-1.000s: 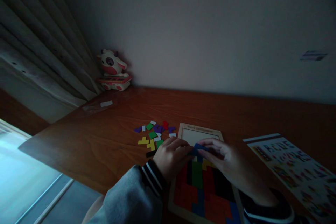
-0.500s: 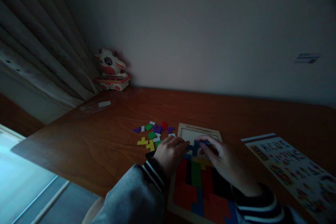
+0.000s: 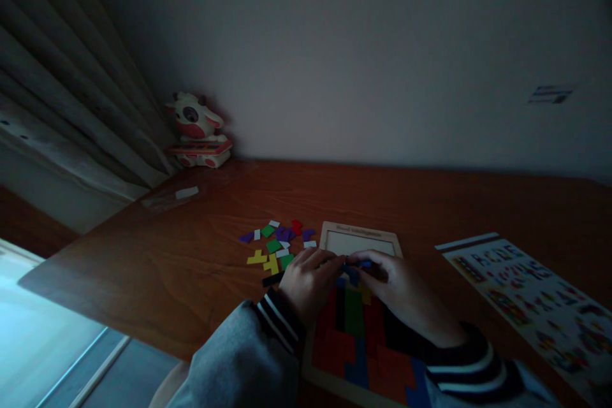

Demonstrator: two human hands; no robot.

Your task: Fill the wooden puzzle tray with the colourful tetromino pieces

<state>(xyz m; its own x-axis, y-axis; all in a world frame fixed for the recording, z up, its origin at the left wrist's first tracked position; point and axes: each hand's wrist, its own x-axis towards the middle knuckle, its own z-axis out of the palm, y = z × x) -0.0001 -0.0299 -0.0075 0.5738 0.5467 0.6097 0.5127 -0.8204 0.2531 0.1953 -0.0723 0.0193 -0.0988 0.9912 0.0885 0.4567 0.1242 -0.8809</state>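
A wooden puzzle tray [image 3: 359, 232] lies on the brown table, its near part filled with red, green, black and blue blocks, its far part bare. My left hand [image 3: 310, 282] and my right hand [image 3: 400, 290] meet over the tray's middle. Both pinch a dark blue puzzle piece [image 3: 354, 269] low against the tray, at the edge of the filled area. Loose puzzle pieces [image 3: 275, 243] in purple, green, yellow, white and red lie scattered just left of the tray, beyond my left hand.
A printed pattern sheet [image 3: 530, 299] lies at the right of the table. A cow-shaped toy [image 3: 197, 131] stands in the far left corner by the curtain [image 3: 62, 102]. A small white slip [image 3: 186, 192] lies near it. The table's left edge [image 3: 95, 306] drops to the floor.
Both hands have lowered the blue piece from above the tray down onto it, and moved slightly away from me. The camera view has shifted a little.
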